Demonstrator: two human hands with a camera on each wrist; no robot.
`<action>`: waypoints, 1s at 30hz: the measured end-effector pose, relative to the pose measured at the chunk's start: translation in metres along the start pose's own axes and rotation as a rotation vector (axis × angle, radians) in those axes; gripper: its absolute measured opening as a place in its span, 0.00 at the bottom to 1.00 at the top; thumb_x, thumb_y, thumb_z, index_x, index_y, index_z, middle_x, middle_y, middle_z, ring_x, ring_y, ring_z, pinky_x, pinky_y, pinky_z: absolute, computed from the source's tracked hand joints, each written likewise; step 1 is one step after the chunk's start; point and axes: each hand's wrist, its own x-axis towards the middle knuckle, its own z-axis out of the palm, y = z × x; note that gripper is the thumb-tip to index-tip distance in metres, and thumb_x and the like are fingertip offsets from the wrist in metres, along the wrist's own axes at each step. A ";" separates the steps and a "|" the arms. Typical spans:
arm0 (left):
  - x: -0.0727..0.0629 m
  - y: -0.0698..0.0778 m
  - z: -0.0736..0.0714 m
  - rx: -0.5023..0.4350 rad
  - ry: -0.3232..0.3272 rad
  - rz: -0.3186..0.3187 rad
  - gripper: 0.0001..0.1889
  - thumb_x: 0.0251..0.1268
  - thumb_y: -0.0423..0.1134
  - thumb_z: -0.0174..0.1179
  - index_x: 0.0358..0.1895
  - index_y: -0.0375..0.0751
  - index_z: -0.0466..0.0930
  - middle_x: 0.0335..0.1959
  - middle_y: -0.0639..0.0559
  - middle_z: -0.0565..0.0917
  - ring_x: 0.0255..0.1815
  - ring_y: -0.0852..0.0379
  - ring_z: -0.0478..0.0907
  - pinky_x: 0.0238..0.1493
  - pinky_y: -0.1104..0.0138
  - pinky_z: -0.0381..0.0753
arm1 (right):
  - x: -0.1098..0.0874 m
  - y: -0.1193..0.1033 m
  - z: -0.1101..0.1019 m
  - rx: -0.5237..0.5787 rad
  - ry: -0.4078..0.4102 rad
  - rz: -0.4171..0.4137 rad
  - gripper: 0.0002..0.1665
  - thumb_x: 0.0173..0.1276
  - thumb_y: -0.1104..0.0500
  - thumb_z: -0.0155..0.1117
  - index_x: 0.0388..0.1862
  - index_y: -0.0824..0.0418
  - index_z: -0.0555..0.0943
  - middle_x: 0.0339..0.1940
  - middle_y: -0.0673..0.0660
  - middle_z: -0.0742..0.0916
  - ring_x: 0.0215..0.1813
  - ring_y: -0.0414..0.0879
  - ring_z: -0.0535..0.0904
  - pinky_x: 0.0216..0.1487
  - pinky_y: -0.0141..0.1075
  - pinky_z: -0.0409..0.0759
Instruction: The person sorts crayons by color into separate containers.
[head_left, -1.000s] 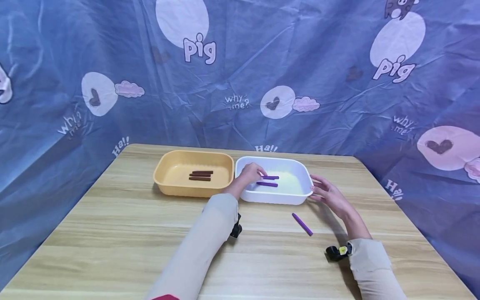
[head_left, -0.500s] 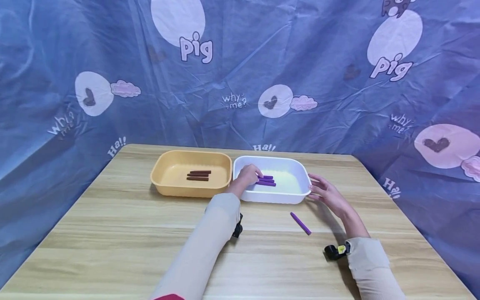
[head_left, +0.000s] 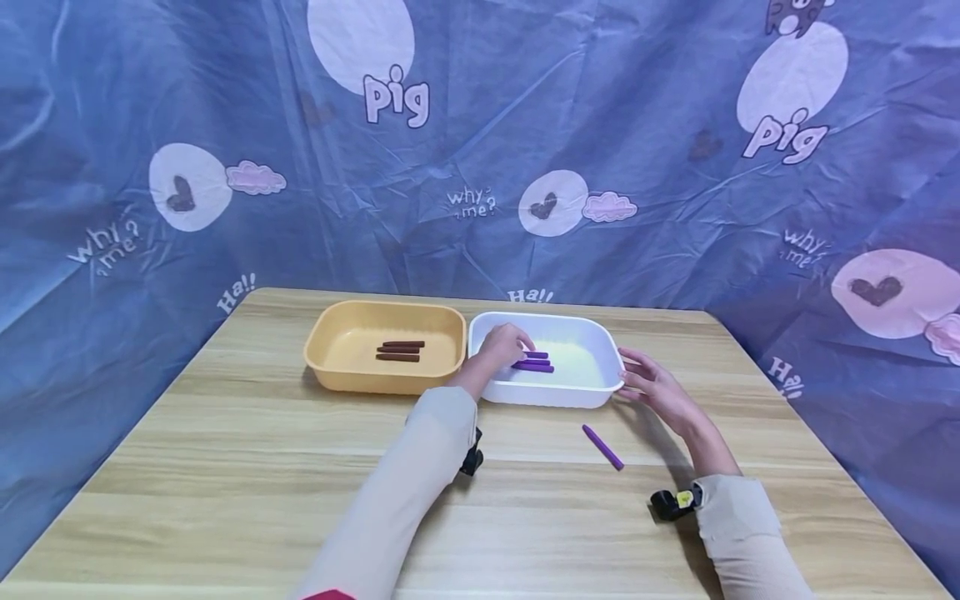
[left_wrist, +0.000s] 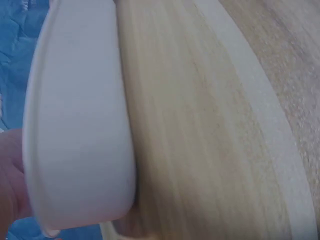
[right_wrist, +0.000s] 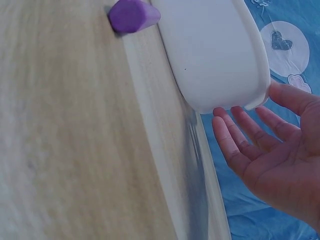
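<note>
My left hand [head_left: 498, 346] reaches over the near rim of the white tray [head_left: 555, 396], its fingertips right at several purple crayons [head_left: 537, 363] lying side by side. Whether it pinches one, I cannot tell. The left wrist view shows part of this hand [left_wrist: 11, 175] beyond the tray's wall [left_wrist: 80, 120]. At the tray's right end is my right hand [head_left: 660, 392], thumb at the rim and fingers extended against the end wall, as the right wrist view [right_wrist: 270, 150] also shows. One more purple crayon [head_left: 603, 447] lies on the table in front of the tray.
A yellow tray [head_left: 386, 383] stands against the white one on its left, with three brown crayons [head_left: 397, 357] inside. Both sit toward the back of the wooden table [head_left: 247, 483]. Behind the table hangs a blue printed cloth [head_left: 420, 225].
The upper purple crayon in the white tray has shifted left, and the crayons there now lie closer together. My left hand has moved only slightly; my right hand stays at the tray's end.
</note>
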 end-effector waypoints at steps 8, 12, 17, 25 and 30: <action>-0.012 0.013 -0.014 -0.006 -0.032 0.098 0.10 0.54 0.32 0.65 0.40 0.45 0.86 0.38 0.51 0.84 0.43 0.56 0.77 0.45 0.69 0.70 | 0.001 0.001 0.000 0.008 0.007 -0.015 0.35 0.71 0.66 0.48 0.69 0.75 0.45 0.62 0.79 0.58 0.52 0.46 0.75 0.54 0.45 0.71; -0.023 0.018 -0.020 0.003 -0.044 0.122 0.10 0.55 0.32 0.64 0.40 0.45 0.86 0.37 0.52 0.84 0.41 0.56 0.76 0.42 0.70 0.71 | 0.002 0.002 -0.001 0.005 0.004 -0.019 0.34 0.71 0.65 0.47 0.69 0.74 0.45 0.62 0.79 0.58 0.52 0.45 0.75 0.54 0.44 0.72; -0.038 0.027 -0.022 -0.041 -0.047 0.163 0.09 0.54 0.32 0.65 0.40 0.44 0.86 0.36 0.52 0.84 0.40 0.57 0.76 0.38 0.71 0.70 | 0.001 0.004 -0.001 -0.002 0.002 -0.015 0.33 0.72 0.65 0.46 0.69 0.74 0.45 0.62 0.78 0.59 0.50 0.42 0.76 0.53 0.43 0.72; -0.061 0.041 -0.012 -0.061 -0.075 0.277 0.09 0.54 0.34 0.65 0.40 0.43 0.86 0.35 0.53 0.85 0.37 0.62 0.79 0.40 0.75 0.71 | -0.001 0.004 -0.001 0.014 0.003 -0.019 0.34 0.71 0.65 0.48 0.69 0.74 0.46 0.54 0.58 0.71 0.47 0.39 0.77 0.53 0.42 0.73; -0.072 0.051 0.000 -0.034 -0.118 0.346 0.10 0.53 0.34 0.66 0.41 0.45 0.86 0.35 0.53 0.84 0.33 0.65 0.79 0.37 0.79 0.70 | 0.000 0.004 0.000 0.005 -0.005 -0.022 0.34 0.71 0.65 0.48 0.69 0.74 0.46 0.58 0.69 0.66 0.49 0.41 0.76 0.53 0.44 0.72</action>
